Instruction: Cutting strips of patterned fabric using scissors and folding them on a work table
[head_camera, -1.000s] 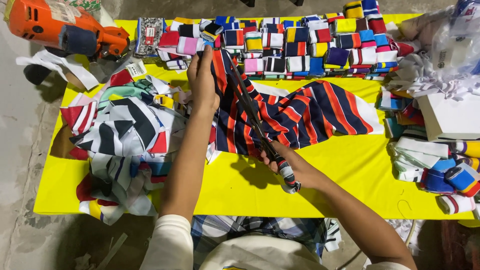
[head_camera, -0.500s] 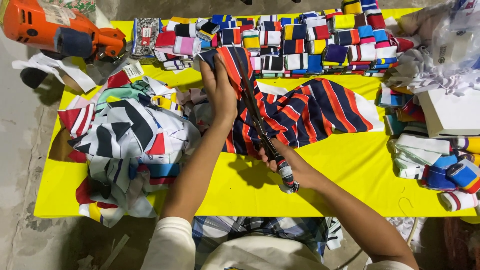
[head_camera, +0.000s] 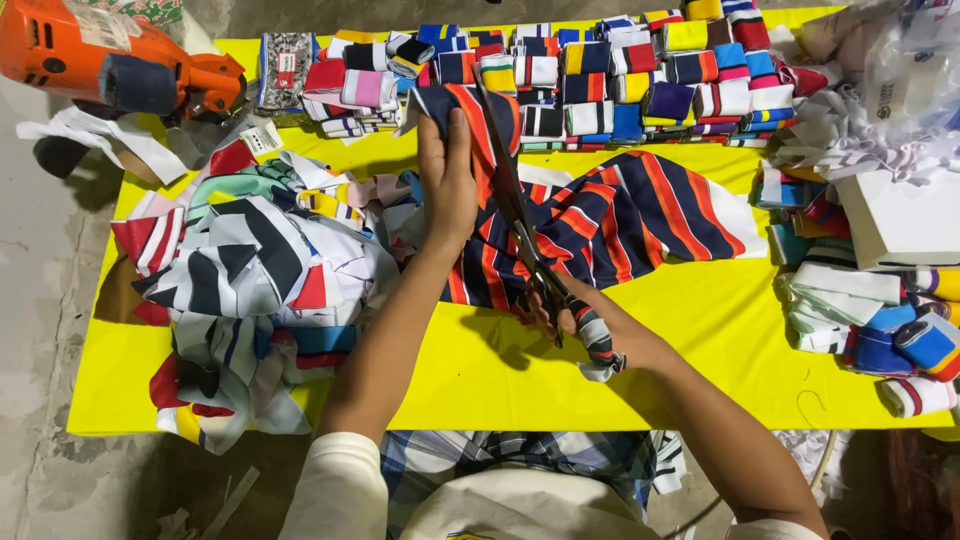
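Both hands stay clamped, the left hand (head_camera: 447, 185) having lifted the striped cloth (head_camera: 640, 215) higher while the right hand (head_camera: 590, 320) drives the scissors (head_camera: 525, 235) further along it over the desk (head_camera: 700, 340).

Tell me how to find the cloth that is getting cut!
Look at the middle of the yellow table, just below the rows of folded pieces. The left hand lifts one end of the striped cloth while the right hand works scissors through it. Only this cloth has dark navy with orange-red stripes, spread out flat.
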